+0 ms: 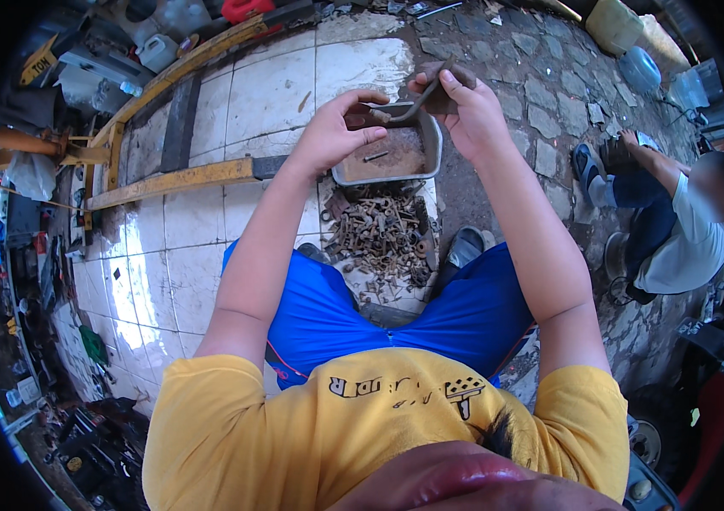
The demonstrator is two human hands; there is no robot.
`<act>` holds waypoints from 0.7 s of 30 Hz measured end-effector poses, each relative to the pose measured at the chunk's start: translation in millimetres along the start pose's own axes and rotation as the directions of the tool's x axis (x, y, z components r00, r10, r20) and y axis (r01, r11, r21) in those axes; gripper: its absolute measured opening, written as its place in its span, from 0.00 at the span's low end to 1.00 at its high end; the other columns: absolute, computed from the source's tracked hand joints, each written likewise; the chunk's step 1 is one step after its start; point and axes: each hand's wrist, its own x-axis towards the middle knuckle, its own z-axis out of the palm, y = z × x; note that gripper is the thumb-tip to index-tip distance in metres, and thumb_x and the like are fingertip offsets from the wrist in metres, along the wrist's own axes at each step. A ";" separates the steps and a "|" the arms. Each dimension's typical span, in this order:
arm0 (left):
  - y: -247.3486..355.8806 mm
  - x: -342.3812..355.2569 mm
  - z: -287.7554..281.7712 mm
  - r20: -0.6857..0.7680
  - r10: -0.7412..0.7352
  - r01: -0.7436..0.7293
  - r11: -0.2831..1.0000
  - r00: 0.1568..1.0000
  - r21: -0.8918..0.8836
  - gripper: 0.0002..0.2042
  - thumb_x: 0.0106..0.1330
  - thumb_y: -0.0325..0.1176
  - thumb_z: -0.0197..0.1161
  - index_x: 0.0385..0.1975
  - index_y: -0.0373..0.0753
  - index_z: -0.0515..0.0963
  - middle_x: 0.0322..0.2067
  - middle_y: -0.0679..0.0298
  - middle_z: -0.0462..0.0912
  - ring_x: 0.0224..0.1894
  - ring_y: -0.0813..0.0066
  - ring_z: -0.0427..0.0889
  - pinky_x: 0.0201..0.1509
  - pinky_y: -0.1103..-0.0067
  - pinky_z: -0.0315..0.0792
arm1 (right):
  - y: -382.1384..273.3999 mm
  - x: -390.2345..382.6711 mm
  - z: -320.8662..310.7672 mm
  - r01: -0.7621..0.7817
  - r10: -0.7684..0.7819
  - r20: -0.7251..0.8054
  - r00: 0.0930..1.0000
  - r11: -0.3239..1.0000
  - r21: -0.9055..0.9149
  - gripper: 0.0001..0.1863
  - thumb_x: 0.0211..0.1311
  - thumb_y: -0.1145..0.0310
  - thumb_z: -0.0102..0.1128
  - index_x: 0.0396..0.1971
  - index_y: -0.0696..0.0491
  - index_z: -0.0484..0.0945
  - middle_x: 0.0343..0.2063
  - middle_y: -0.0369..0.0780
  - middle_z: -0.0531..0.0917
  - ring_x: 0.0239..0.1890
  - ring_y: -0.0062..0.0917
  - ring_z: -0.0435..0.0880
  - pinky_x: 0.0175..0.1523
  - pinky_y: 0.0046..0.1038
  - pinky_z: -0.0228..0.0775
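My right hand [464, 106] is closed around a bent, dark metal rod [420, 106], which slants down to the left. Its lower end reaches the fingers of my left hand [340, 132]. That hand is curved, with thumb and forefinger apart; whether it touches the rod is hard to make out. Below both hands sits a grey rectangular tub [435, 157] with a brown, dirty bottom. One small bolt [374, 157] lies inside it. Between my feet, on the near side of the tub, is a heap of rusty bolts and screws [379, 230].
A yellow and black metal frame [179, 183] lies on the white tiles at the left. Tools and parts crowd the far left side. Dark paving stones begin at the right, where another person [677, 221] sits low. Plastic jugs [638, 68] stand at the back right.
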 end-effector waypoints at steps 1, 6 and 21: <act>-1.4 1.4 -2.4 0.022 -0.024 0.025 0.999 0.999 -0.043 0.24 0.67 0.32 0.76 0.61 0.37 0.77 0.43 0.64 0.86 0.42 0.76 0.85 0.55 0.77 0.79 | 0.2 0.1 0.6 0.002 -0.002 0.005 1.000 1.000 0.004 0.14 0.82 0.66 0.52 0.50 0.58 0.82 0.47 0.44 0.90 0.53 0.32 0.89 0.54 0.30 0.81; -0.2 4.4 -1.0 -0.032 -0.100 0.103 0.989 0.995 0.106 0.25 0.66 0.32 0.77 0.61 0.37 0.78 0.46 0.61 0.87 0.46 0.74 0.86 0.56 0.75 0.79 | -1.2 -0.1 0.6 0.000 0.000 0.011 1.000 1.000 -0.009 0.14 0.82 0.66 0.52 0.51 0.59 0.82 0.47 0.45 0.89 0.53 0.32 0.89 0.54 0.31 0.81; -4.2 3.4 0.7 -0.079 -0.059 0.073 0.979 0.995 0.189 0.19 0.68 0.34 0.76 0.56 0.37 0.82 0.38 0.65 0.89 0.40 0.80 0.85 0.46 0.79 0.78 | 1.5 -5.4 7.4 -0.021 0.019 0.016 1.000 0.995 0.093 0.11 0.82 0.69 0.51 0.49 0.60 0.78 0.47 0.46 0.87 0.54 0.36 0.88 0.62 0.40 0.83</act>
